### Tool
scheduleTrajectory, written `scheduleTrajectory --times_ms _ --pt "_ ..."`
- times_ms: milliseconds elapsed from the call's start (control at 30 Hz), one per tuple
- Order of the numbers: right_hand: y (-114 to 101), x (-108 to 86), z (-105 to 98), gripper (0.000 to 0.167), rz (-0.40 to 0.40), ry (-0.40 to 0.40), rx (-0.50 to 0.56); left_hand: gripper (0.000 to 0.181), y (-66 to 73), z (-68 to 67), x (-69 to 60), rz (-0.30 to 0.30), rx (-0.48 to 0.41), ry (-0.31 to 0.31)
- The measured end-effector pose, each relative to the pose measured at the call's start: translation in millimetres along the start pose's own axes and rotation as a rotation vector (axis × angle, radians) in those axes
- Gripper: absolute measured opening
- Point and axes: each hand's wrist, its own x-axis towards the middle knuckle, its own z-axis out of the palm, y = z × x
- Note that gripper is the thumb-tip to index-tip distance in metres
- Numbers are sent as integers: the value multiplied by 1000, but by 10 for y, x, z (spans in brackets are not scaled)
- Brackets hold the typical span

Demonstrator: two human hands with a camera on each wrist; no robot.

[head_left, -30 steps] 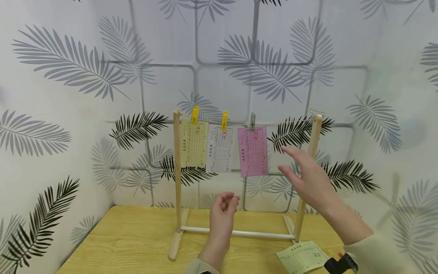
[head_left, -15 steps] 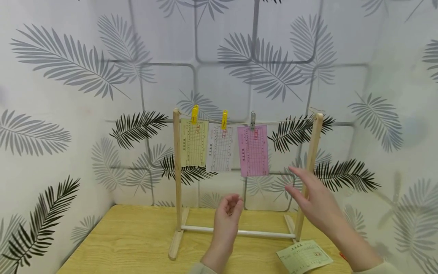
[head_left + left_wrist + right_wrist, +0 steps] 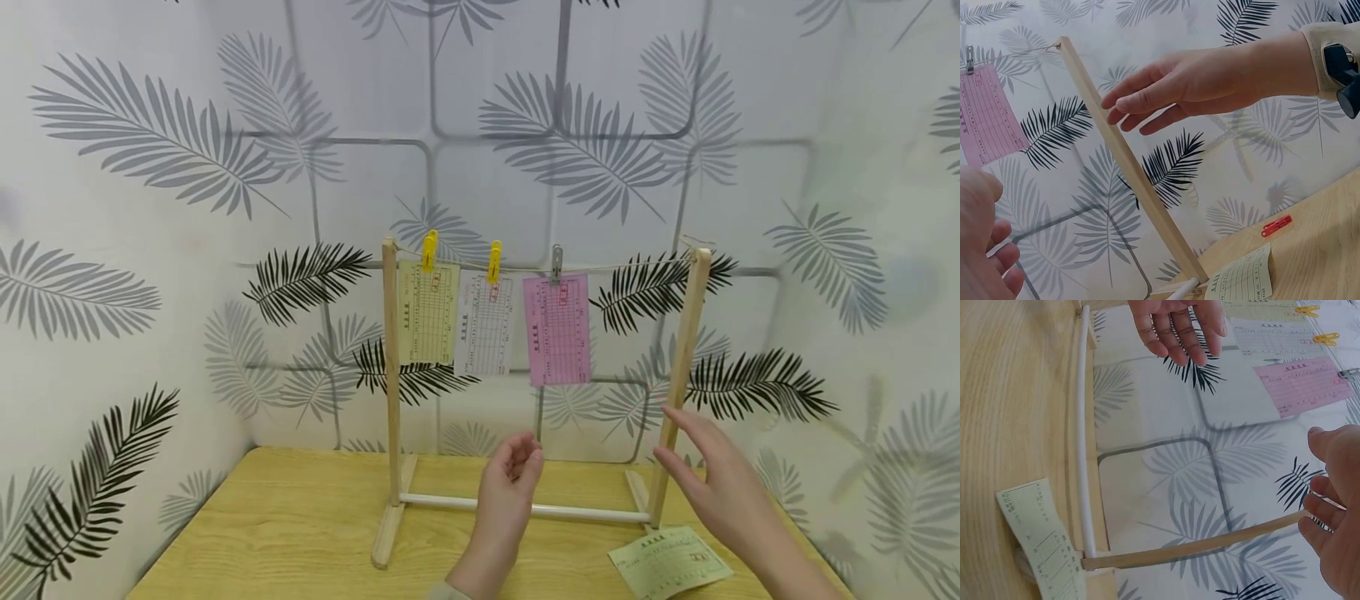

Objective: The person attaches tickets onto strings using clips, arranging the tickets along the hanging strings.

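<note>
Three paper slips hang from a string on a wooden frame: a yellow slip, a white slip and a pink slip. Yellow clips pinch the first two, and a grey clip the pink one. My left hand, loosely curled and holding nothing, is in front of the white crossbar, below the slips. By the right post my right hand is held with fingers extended, gripping nothing. A pale green slip lies on the table below it.
A red clip lies on the wooden table beyond the green slip in the left wrist view. The frame's left foot reaches forward. Behind the frame stands a leaf-patterned backdrop.
My right hand has come down from beside the pink slip to lower on the right post. The left hand has shifted slightly to the right. The hanging slips stay in place.
</note>
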Motion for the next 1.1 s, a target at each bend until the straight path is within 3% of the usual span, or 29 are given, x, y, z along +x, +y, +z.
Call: scheduleTrajectory --times_ms 200,500,667,900,1100 --pt "135 -189 3 58 32 -5 -24 30 -37 21 -51 -21 12 -7" --pt "388 -492 -44 61 182 -110 -55 31 -84 88 -104 3 51 -39" --pt "544 -593 -97 67 309 -203 -58 34 -113 138 -106 3 90 -85" --pt "746 -745 -153 74 371 -239 -74 39 -160 244 -181 -18 148 -173" --pt "903 -860 -206 79 437 -271 -63 40 -211 341 -248 -40 166 -202"
